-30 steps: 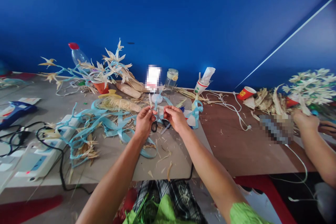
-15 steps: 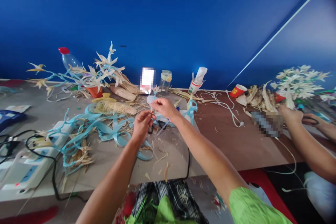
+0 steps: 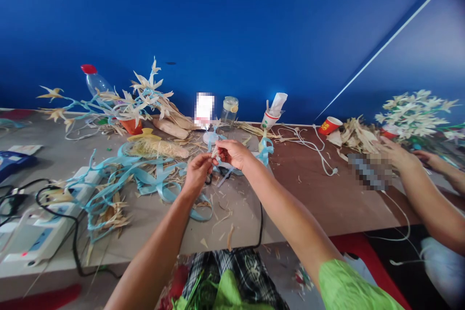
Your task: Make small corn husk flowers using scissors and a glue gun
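Over the middle of the table, my left hand (image 3: 199, 168) pinches a small pale piece of husk (image 3: 214, 152) between thumb and fingertips. My right hand (image 3: 233, 154) meets it from the right, its fingers closed at the same piece; the exact grip is too small to make out. Below and left of my hands lie tangled light blue ribbons (image 3: 160, 181) among husk scraps. Dark scissor-like handles (image 3: 224, 171) show partly under my right hand. Left of my hands lies a corn cob-shaped bundle of fibres (image 3: 160, 148).
Husk flowers (image 3: 147, 82) on blue stems stand in a red cup (image 3: 131, 127) at back left. A white power strip (image 3: 47, 232) with black cables lies at front left. A glass jar (image 3: 229, 110) stands behind. On the right, a co-worker's hand (image 3: 395, 152) is near husks (image 3: 354, 135).
My right hand has lowered slightly and turned, its fingers now curled beside the husk piece. My left hand stays nearly in place. The co-worker's hands have shifted at the right.
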The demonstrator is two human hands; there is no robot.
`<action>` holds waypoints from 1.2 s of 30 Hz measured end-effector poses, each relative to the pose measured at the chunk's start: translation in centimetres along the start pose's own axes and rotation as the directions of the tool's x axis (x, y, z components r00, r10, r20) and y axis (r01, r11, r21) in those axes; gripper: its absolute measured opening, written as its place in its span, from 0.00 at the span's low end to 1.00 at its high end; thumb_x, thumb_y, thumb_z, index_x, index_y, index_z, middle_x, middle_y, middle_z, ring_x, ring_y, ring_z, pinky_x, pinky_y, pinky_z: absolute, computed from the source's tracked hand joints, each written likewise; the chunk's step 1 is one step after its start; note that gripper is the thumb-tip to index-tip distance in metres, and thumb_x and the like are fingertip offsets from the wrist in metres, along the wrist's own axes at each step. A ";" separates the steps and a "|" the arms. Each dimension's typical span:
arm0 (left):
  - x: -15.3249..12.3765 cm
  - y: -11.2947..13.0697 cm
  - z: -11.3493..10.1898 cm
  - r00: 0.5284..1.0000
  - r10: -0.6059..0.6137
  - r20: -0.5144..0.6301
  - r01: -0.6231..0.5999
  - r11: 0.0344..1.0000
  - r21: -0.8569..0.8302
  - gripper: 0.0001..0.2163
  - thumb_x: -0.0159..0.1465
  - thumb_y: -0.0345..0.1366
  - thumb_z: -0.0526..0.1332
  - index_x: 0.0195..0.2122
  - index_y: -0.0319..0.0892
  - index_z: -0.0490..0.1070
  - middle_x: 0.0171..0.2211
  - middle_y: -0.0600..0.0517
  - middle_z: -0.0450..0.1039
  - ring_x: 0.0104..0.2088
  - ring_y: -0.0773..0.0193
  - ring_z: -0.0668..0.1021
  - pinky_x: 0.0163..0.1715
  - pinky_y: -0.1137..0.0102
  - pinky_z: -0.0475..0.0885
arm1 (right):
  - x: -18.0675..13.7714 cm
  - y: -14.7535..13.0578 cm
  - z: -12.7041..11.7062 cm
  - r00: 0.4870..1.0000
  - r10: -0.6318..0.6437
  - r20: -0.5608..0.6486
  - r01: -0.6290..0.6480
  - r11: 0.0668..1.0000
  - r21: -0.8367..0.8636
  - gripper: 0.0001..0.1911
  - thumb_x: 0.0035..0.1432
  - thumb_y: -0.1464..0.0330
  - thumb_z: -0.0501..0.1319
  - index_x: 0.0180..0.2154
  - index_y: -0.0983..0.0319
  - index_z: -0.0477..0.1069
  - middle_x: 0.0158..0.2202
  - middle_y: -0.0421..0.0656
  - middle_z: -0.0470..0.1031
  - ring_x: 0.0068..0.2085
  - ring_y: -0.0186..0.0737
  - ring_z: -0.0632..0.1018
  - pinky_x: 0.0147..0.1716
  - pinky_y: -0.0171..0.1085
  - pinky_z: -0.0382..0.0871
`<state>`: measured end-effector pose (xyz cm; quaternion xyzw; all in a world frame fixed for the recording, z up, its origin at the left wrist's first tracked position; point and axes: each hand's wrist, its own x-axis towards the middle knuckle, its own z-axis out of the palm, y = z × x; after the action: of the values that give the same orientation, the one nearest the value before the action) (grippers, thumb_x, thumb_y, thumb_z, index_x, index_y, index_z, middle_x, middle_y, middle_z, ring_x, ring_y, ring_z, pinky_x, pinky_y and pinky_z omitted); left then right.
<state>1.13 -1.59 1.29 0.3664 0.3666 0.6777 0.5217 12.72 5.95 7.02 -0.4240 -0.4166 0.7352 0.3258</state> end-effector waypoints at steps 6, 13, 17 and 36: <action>-0.1 -0.1 -0.1 1.000 -0.002 0.022 0.001 1.000 0.012 0.10 0.52 0.39 0.67 0.32 0.40 0.74 0.24 0.53 0.72 0.20 0.74 0.66 0.21 0.77 0.61 | 0.1 0.3 -0.4 0.998 0.064 -0.007 -0.063 0.995 0.074 0.10 0.51 0.69 0.64 0.22 0.65 0.66 0.16 0.36 0.66 0.16 0.25 0.64 0.16 0.28 0.57; -0.1 -0.2 -0.1 0.999 -0.033 0.017 0.033 0.999 -0.010 0.11 0.51 0.40 0.68 0.33 0.40 0.74 0.24 0.53 0.72 0.21 0.73 0.68 0.21 0.77 0.62 | 0.7 0.4 -0.8 0.992 0.089 -0.087 -0.068 0.972 0.224 0.11 0.54 0.70 0.61 0.22 0.64 0.63 0.15 0.35 0.63 0.16 0.25 0.62 0.16 0.28 0.55; -0.2 0.0 -0.1 0.999 -0.030 0.026 0.030 1.000 -0.008 0.10 0.52 0.40 0.67 0.32 0.40 0.74 0.25 0.52 0.72 0.21 0.73 0.68 0.22 0.77 0.63 | 0.8 0.1 -1.4 0.991 0.055 -0.119 -0.018 0.956 0.292 0.13 0.54 0.66 0.62 0.22 0.63 0.61 0.15 0.33 0.61 0.16 0.26 0.60 0.17 0.29 0.54; -0.3 0.9 0.5 0.998 -0.040 0.041 0.045 0.989 -0.142 0.14 0.51 0.39 0.68 0.36 0.39 0.71 0.25 0.53 0.73 0.24 0.72 0.72 0.25 0.76 0.66 | -1.8 2.0 -0.4 0.990 -0.124 0.069 0.111 0.981 0.162 0.09 0.44 0.68 0.67 0.29 0.63 0.71 0.22 0.37 0.69 0.21 0.28 0.66 0.21 0.30 0.59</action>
<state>1.20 -2.03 2.26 0.3327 0.3148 0.6840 0.5678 13.62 3.67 5.75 -0.3424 -0.3941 0.7614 0.3845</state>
